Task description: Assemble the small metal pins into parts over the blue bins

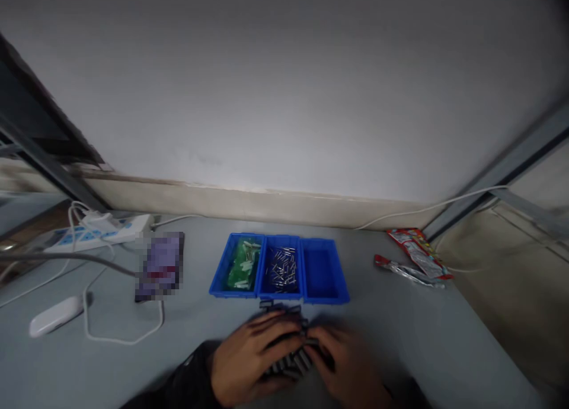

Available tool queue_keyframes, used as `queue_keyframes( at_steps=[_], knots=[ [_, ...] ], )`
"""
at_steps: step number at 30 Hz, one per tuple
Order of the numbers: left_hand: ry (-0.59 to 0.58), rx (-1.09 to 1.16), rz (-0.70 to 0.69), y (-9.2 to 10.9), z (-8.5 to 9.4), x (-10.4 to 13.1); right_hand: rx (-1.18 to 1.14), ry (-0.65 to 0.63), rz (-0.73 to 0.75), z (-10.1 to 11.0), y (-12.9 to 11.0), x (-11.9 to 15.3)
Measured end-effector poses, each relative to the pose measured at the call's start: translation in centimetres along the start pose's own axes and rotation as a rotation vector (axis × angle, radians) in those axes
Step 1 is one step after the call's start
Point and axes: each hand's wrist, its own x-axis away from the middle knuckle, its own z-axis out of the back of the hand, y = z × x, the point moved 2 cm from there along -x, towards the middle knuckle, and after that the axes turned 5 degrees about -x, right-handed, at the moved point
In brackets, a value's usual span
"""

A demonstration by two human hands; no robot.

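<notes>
Small dark cylindrical pieces [300,361] lie in a pile on the grey table. My left hand [253,355] rests over the left of this pile, its fingers spread across the pieces. At the pile's right side is my right hand [344,361], blurred, with thumb and forefinger around the end of a dark piece. Just beyond the hands stand three joined blue bins. Clear and whitish pieces on something green lie in the left bin [221,272]. The middle bin [281,295] contains many thin metal pins. Nothing lies in the right bin [323,272].
On the left are a pixelated purple object [162,264], a white power strip [128,228], a white rounded device [57,316] and loose cables. Red and silver wrappers [418,255] lie at the right, near a metal frame post [484,181]. A wall closes the back.
</notes>
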Motion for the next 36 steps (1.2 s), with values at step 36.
queue_keyframes(
  at_steps=[36],
  knots=[
    [0.269, -0.461, 0.155, -5.6, 6.5, -7.5, 0.213, 0.617, 0.650, 5.5, -2.0, -12.2]
  ],
)
